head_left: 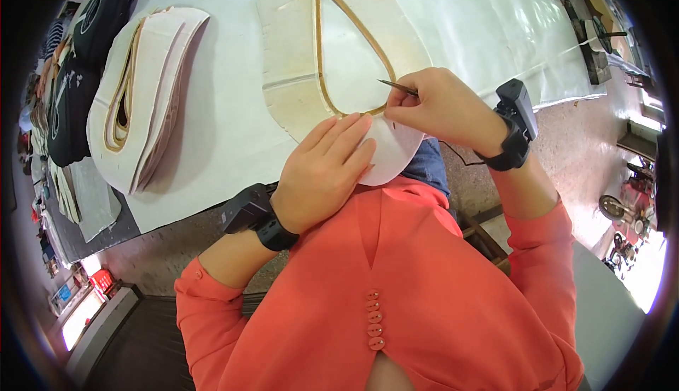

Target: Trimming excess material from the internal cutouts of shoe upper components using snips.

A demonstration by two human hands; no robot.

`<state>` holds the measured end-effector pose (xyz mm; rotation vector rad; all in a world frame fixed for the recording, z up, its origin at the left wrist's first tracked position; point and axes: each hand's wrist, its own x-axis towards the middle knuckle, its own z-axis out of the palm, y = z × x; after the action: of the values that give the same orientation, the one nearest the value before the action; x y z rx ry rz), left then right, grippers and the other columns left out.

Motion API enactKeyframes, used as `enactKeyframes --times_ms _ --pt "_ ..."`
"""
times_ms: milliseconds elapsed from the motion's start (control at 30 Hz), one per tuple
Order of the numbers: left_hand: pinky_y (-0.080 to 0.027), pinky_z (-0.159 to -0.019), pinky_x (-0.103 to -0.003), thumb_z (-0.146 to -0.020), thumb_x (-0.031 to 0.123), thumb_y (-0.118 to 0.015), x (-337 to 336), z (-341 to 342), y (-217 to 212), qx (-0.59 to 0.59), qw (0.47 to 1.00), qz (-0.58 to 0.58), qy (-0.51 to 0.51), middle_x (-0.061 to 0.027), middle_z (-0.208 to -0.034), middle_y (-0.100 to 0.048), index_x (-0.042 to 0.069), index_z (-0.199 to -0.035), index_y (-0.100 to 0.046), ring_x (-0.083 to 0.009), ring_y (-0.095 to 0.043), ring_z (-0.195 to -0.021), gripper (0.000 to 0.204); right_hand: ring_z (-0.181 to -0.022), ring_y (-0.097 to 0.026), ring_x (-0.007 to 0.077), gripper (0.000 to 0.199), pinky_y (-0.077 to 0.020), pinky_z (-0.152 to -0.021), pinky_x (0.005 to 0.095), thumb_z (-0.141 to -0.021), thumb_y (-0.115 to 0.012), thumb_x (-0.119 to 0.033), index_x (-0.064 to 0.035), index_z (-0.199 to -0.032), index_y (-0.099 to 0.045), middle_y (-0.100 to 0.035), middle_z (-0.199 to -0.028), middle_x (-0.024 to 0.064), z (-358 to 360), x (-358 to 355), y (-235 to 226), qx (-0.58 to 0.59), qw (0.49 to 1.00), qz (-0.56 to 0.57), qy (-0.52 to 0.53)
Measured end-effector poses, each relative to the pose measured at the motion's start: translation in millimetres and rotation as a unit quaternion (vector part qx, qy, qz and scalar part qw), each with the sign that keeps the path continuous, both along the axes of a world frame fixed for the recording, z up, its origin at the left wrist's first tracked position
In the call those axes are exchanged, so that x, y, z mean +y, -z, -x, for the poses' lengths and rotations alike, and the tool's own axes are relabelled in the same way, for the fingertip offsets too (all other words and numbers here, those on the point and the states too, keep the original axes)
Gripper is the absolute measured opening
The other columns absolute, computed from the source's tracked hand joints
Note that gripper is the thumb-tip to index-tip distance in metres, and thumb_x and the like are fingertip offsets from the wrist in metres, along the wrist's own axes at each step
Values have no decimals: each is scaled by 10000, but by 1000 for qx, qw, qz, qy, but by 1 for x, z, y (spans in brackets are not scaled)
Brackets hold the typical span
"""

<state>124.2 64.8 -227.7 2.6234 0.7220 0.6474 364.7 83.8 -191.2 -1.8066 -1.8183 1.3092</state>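
A flat cream piece of stiff material (pixel 286 44), shaped like a wide collar, lies on the white table top in front of me. Its teardrop-shaped opening is edged with a narrow brown strip (pixel 318 44). My left hand (pixel 322 172) rests flat with fingers stretched over the piece's near edge, just below the rounded bottom of the opening. In my right hand (pixel 445 108) is a slim dark pointed tool (pixel 397 88), its tip pointing left over the opening. That hand's thumb and fingertips meet at the brown strip. Whether they also pinch the strip is hard to see.
To the left, a stack of similar cream pieces (pixel 152 101) lies folded on the white table covering (pixel 226 129). Dark folded cloth (pixel 74 101) sits along the table's left edge. A dark metal fixture (pixel 590 30) stands at the far right edge.
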Motion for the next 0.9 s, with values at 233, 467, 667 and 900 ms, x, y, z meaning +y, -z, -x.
enactKeyframes --times_ms 233,467,667,900 --pt "-495 -1038 -450 -833 70 -730 1 0 5 3 1000 -6 12 -140 -1297 -644 24 -1148 -653 -315 -624 -1215 328 -582 -656 234 201 -519 -585 346 -804 -688 -184 17 -800 -699 -663 -662 123 -5 6 -12 2 999 37 -29" --pt "-493 -1027 -449 -841 78 -694 5 -2 1 19 999 -24 24 -116 -1274 -658 29 -1105 -651 -302 -626 -1184 272 -570 -651 233 194 -517 -576 344 -803 -674 -175 18 -796 -692 -658 -658 127 -7 8 -4 -6 999 14 -43" --pt "-475 -1055 -444 -809 91 -630 7 -11 -3 21 998 -63 22 -123 -1176 -641 33 -994 -619 -284 -600 -1112 194 -579 -647 241 198 -518 -587 349 -799 -677 -172 26 -799 -689 -655 -660 142 -5 8 -3 13 1000 -19 -20" --pt "-495 -1030 -446 -813 90 -654 5 -12 -4 46 996 -75 7 -79 -1189 -661 47 -985 -646 -262 -620 -1134 178 -595 -651 217 193 -508 -580 331 -801 -686 -166 27 -812 -694 -656 -662 134 -7 7 -2 19 1000 -18 -17"
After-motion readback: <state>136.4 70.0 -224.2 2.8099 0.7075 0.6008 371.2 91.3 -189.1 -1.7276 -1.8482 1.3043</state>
